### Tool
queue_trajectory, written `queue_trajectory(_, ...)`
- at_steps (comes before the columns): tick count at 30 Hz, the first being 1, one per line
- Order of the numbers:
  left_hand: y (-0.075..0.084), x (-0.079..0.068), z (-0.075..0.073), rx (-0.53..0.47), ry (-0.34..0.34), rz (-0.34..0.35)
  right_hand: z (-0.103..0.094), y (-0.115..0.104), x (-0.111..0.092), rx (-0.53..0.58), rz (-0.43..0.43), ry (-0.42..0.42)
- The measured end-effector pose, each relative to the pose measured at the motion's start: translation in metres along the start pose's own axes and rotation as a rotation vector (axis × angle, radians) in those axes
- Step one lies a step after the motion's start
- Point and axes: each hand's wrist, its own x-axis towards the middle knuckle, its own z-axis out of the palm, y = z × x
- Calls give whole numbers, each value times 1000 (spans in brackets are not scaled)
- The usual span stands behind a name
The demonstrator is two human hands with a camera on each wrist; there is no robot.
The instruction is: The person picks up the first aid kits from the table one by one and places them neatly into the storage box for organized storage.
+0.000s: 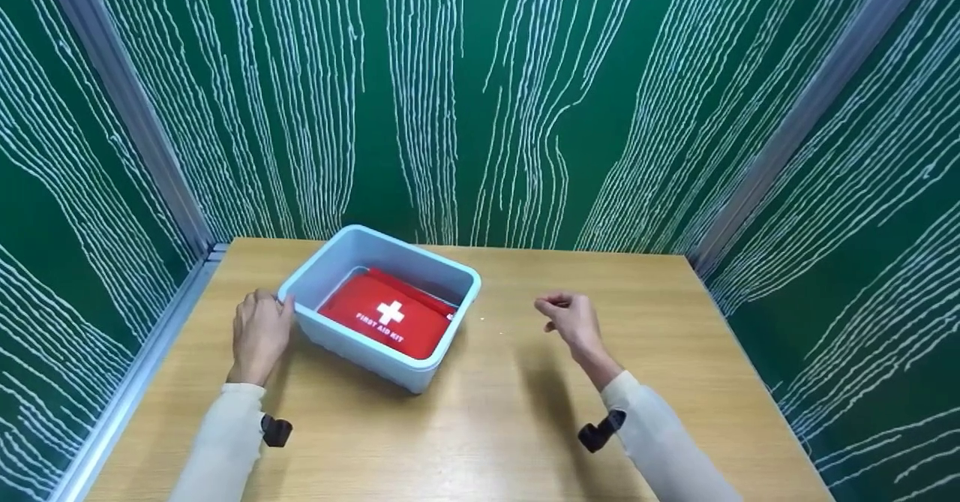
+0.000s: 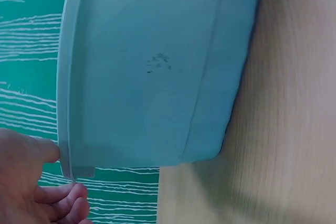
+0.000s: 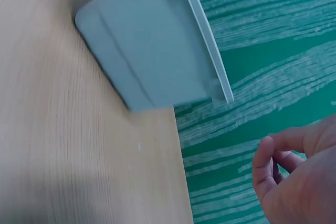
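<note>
A light blue plastic bin [image 1: 352, 352] stands on the table, left of the middle, turned at an angle. Inside it lies a red first aid kit pouch [image 1: 352, 299] with a white cross and white lettering facing up. My left hand [image 1: 261, 331] holds the bin's rim at its left corner; in the left wrist view the thumb [image 2: 44, 149] lies against the rim and the fingers bend near the corner. My right hand [image 1: 574, 326] is in the air right of the bin, apart from it. Its fingers are loosely curled, thumb near the index finger, with nothing visible in them.
The wooden table [image 1: 675, 382] extends under both hands and to the right of the bin. Green panels [image 1: 480, 112] with white wavy lines close off the back and sides, with metal posts [image 1: 795, 119] at the corners. Tiny pale specks lie right of the bin.
</note>
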Motion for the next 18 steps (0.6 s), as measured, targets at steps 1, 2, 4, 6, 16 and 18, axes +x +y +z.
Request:
queue_trajectory(1, 1, 1, 0, 21, 15, 7, -6, 2, 1, -19, -4, -1)
queue_trajectory(2, 2, 1, 0, 44, 30, 18, -11, 4, 1, -36, -8, -1)
queue_trajectory(4, 3, 2, 1, 81, 57, 45, -22, 7, 2, -74, -23, -1)
queue_trajectory(6, 3, 2, 2, 108, 80, 75, -33, 11, 3, -111, -54, -2)
queue_trajectory(16, -1, 3, 5, 101, 123, 231, -87, 35, 9, -359, -213, 85)
queue_trajectory(18, -1, 4, 6, 90, 80, 237, -97, 37, 8, -389, -218, 95)
